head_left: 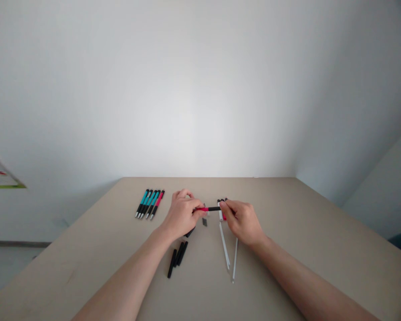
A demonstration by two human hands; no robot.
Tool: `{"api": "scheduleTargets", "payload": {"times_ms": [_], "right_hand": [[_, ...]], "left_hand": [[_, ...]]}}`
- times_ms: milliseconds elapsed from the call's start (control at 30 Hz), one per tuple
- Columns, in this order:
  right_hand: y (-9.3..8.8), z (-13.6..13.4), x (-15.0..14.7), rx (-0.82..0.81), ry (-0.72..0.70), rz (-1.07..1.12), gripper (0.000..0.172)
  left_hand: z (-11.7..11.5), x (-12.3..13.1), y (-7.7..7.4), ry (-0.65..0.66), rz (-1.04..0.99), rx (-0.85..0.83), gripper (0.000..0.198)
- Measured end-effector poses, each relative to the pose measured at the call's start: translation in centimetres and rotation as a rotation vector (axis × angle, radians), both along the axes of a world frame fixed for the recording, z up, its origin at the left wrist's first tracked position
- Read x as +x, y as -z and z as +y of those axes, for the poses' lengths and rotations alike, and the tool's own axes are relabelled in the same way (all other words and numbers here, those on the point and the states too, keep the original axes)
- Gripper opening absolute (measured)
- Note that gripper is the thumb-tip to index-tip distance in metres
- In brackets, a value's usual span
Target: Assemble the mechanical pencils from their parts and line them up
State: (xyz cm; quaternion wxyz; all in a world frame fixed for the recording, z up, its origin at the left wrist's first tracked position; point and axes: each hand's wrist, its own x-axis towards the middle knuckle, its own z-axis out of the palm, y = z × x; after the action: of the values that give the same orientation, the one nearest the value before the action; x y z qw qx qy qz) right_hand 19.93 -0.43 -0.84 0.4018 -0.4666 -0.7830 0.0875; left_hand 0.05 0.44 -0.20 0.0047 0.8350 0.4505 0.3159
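Between my two hands a red and black pen (214, 208) is held level above the table. My left hand (183, 211) is closed around its red end. The fingers of my right hand (242, 218) pinch the black end, and the tip is hidden there. Close behind my right hand lie white and red pen barrels (220, 215) with black ends, partly covered. Thin white refills (224, 247) lie below that hand. Under my left wrist are black grip sleeves (179, 254), and small dark pieces (205, 221) lie between the hands.
To the left, several finished-looking pens (149, 203) lie in a slanted row, mostly turquoise and black, with a red one at the right end. The beige table (287, 267) meets a pale wall at its back edge. A poster (2, 174) hangs at far left.
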Motion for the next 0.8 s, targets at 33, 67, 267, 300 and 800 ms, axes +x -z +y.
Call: {"api": "scheduleTargets", "payload": {"times_ms": [33,67,267,300,800], "right_hand": [[0.0,0.0,0.0,-0.016,0.009,0.017,0.042],[0.0,0.0,0.0,-0.034,0.016,0.036,0.043],[0.3,0.0,-0.1,-0.159,0.013,0.166,0.046],[0.4,0.0,-0.2,-0.171,0.006,0.185,0.046],[1.3,-0.1,-0.7,-0.353,-0.136,0.363,0.056]], "left_hand": [[0.0,0.1,0.0,-0.008,-0.008,0.022,0.004],[0.0,0.1,0.0,-0.015,-0.014,0.042,0.004],[-0.3,0.4,-0.3,-0.040,-0.042,0.164,0.009],[-0.3,0.4,-0.4,-0.047,-0.047,0.187,0.009],[1.0,0.1,0.7,0.025,-0.974,-0.070,0.032]]}}
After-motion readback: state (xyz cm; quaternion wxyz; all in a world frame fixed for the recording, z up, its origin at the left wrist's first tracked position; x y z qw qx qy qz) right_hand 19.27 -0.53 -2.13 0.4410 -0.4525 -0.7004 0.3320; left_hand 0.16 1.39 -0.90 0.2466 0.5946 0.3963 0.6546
